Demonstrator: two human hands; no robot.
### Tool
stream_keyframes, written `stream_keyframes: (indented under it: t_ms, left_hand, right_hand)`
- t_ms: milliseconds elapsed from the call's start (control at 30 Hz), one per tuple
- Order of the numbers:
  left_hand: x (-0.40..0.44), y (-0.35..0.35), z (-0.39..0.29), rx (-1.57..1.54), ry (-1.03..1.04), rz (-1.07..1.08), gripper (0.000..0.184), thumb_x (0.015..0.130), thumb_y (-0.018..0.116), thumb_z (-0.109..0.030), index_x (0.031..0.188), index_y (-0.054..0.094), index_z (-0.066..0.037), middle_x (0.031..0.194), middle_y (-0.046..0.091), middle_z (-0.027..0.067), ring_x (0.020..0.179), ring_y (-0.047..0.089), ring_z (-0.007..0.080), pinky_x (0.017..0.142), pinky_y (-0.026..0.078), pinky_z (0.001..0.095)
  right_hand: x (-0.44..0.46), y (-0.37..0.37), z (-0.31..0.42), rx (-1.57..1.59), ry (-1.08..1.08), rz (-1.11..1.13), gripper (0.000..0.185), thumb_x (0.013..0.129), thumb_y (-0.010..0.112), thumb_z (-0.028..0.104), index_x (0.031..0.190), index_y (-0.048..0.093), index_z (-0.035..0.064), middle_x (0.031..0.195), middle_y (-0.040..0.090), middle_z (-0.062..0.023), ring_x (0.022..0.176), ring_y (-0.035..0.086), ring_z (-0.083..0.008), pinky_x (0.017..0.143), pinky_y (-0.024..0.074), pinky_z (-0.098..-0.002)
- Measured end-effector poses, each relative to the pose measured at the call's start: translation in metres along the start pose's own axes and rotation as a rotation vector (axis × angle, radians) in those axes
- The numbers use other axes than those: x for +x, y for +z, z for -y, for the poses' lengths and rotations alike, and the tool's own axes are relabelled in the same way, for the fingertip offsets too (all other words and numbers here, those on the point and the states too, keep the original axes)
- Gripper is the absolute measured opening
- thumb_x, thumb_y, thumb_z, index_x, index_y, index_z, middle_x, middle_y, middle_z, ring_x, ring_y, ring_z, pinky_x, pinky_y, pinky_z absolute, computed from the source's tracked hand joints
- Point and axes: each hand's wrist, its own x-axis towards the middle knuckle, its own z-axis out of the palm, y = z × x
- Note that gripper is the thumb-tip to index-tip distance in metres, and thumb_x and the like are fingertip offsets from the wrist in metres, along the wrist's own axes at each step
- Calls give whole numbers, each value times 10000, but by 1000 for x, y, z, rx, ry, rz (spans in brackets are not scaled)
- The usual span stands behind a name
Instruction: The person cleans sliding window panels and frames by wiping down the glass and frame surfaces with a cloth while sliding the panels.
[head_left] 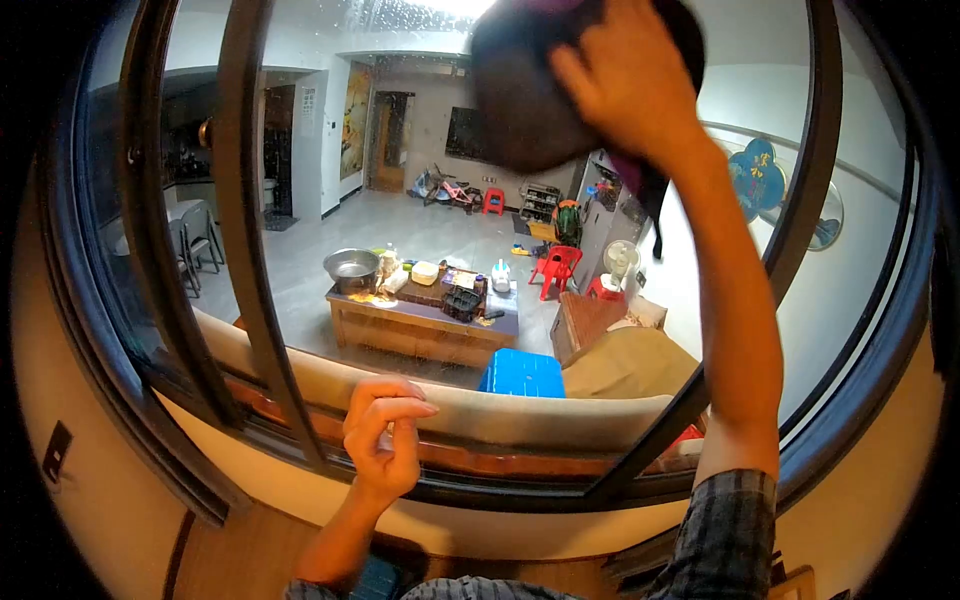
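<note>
High on the window, my right hand [632,88] presses a dark cloth [522,105] with a purple edge against or close to the glass. The cloth is blurred, and a thin strip of it hangs down beside my wrist. My left hand [384,438] is raised low in front of the window, its fingers curled in loosely toward the thumb, and nothing shows in it. The window glass [400,50] carries drops and wet specks near the top. Dark frame bars [245,200] run up the left side.
The dark window sill rail [500,497] crosses below my hands. Beyond the glass stand a sofa back [540,418], a blue plastic stool [523,373], a low table [400,325] bearing a metal basin [352,268], and a red chair [556,270]. A wall socket [57,452] is at left.
</note>
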Motion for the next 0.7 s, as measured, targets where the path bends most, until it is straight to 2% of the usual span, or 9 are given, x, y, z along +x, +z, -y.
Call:
stream_keyframes:
  t_ms: [33,67,100,333,400,433,533,567,700]
  left_hand:
    - [3,3,3,-7,3,2,135,949,570,5,934,702,-17,940,662,139,847,625,240,759,501,316]
    - [4,5,4,-13,3,6,136,948,570,6,932,703,-18,940,662,139,848,625,242,759,501,319]
    - [4,9,5,-14,7,8,139,944,569,8,929,705,-18,939,662,140,846,625,244,758,501,322]
    - [0,14,7,28,20,28,147,906,572,27,909,713,-13,930,660,149,833,624,258,752,500,331]
    - [-1,11,5,40,16,24,147,900,573,32,907,713,-12,928,659,151,832,624,259,750,500,331]
    - [-4,9,4,44,7,20,147,899,572,34,907,712,-12,927,659,152,832,624,259,748,501,331]
    - [-12,4,-4,60,-20,7,143,910,572,34,904,708,-10,927,654,150,833,623,255,744,500,325]
    - [-15,3,-7,64,-25,2,141,916,572,33,902,706,-10,926,652,149,834,622,252,743,499,323]
    - [-24,-6,-18,89,-55,6,119,947,578,9,910,690,-6,933,639,141,837,610,232,727,487,308]
  right_hand:
    - [-10,-1,10,179,-118,54,449,923,612,303,801,689,-122,1363,506,-414,1300,485,-501,1212,291,-520]
    - [-36,18,26,364,-30,60,454,972,575,349,1237,627,-16,1534,452,-232,1312,541,-421,1074,483,-480]
    - [-48,8,43,513,64,192,466,932,636,285,1308,600,12,1554,435,-219,1374,479,-408,1098,460,-450]
    - [-130,-18,128,578,-220,351,600,873,611,181,1393,523,-105,1579,408,-225,1537,277,-358,1283,188,-418]
    - [-163,-11,158,716,-188,442,594,882,590,153,1412,512,-103,1577,404,-233,1537,264,-379,1279,206,-428]
    - [-175,-19,169,23,-525,372,576,918,554,123,1442,477,-104,1577,419,-212,1517,318,-360,1267,247,-414]
    - [-245,-5,221,1147,28,515,452,991,566,108,1423,531,-18,1416,581,-180,1318,558,-280,1131,432,-379]
    - [-264,-23,233,1424,278,691,446,1002,547,125,1426,536,-15,1447,559,-163,1354,524,-279,1151,407,-373]
    - [-304,-53,258,1557,474,660,290,1061,533,164,1276,621,-9,1246,653,-177,1193,616,-263,1010,483,-364]
